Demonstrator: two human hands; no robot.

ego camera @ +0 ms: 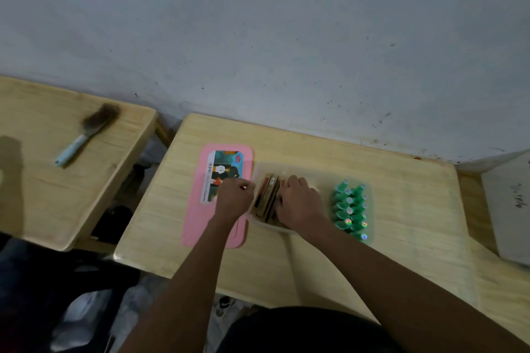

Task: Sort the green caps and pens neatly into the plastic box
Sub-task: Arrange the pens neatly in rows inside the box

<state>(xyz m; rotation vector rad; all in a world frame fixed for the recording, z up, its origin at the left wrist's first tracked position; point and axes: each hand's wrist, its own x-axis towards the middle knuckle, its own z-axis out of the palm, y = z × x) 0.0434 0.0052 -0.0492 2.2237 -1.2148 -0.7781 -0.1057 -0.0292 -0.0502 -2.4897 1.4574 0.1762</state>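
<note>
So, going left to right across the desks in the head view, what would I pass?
Brush → pink lid → brown packs → green caps (both in the plastic box) → grey board.

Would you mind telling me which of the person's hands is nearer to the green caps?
Right. The right hand sits just left of the green caps, by the brown packs; the left hand is farther left, over the pink lid.

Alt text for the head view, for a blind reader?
A person's left hand and right hand work at brown flat packs in a clear plastic box on a light wooden table. Green caps sit in two rows at its right end; a pink lid lies beside it.
</note>
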